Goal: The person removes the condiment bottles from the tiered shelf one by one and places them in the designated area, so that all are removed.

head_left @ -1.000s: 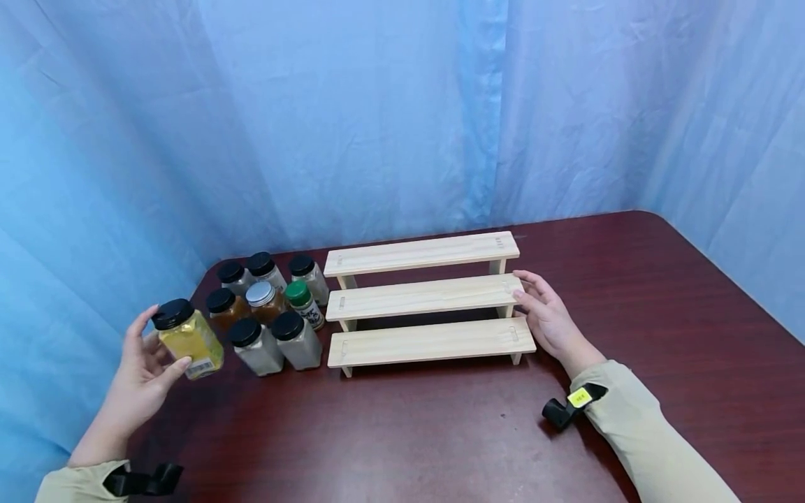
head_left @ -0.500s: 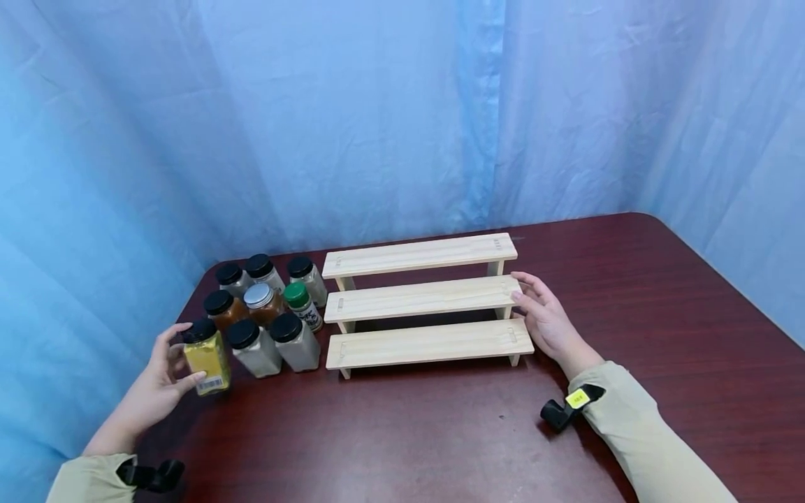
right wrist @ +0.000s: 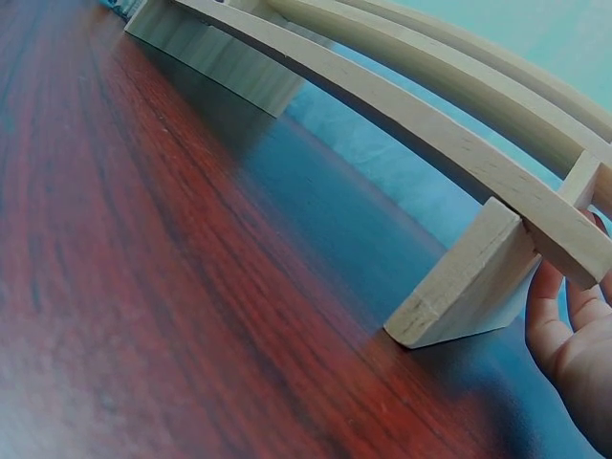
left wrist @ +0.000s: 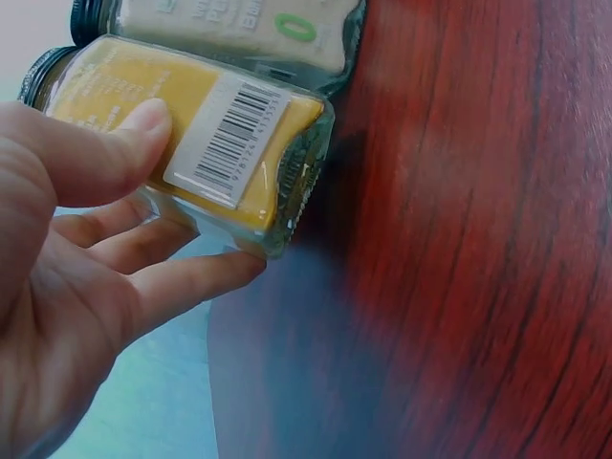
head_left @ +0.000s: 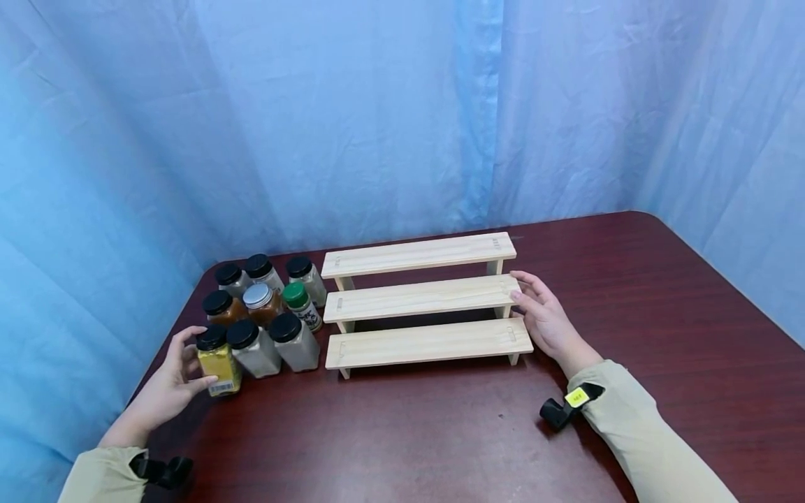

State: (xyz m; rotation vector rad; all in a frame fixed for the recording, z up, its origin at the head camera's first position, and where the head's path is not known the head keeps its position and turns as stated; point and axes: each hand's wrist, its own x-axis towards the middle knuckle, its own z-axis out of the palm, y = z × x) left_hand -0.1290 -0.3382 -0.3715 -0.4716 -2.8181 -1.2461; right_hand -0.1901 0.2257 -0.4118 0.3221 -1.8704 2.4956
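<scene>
My left hand [head_left: 172, 381] grips a square glass jar of yellow spice [head_left: 217, 362] with a black lid, standing on the dark red table [head_left: 440, 433] beside the other jars. In the left wrist view the thumb [left wrist: 105, 153] and fingers pinch the yellow jar [left wrist: 191, 124] with its barcode label showing. My right hand [head_left: 544, 318] rests with straight fingers against the right end of a three-step wooden rack [head_left: 428, 300]; the rack's steps hold nothing. The right wrist view shows the rack's foot [right wrist: 469, 287] and my right hand [right wrist: 574, 335] beside it.
Several spice jars [head_left: 267, 314] cluster left of the rack, most with black lids, one silver [head_left: 258, 295], one green [head_left: 295, 295]. A blue curtain [head_left: 377, 119] hangs behind the table. The table's left edge runs close to my left hand.
My left hand has lowered the yellow jar from the air and moved it rightward, down onto the table next to the front row of jars. The right hand has stayed at the rack.
</scene>
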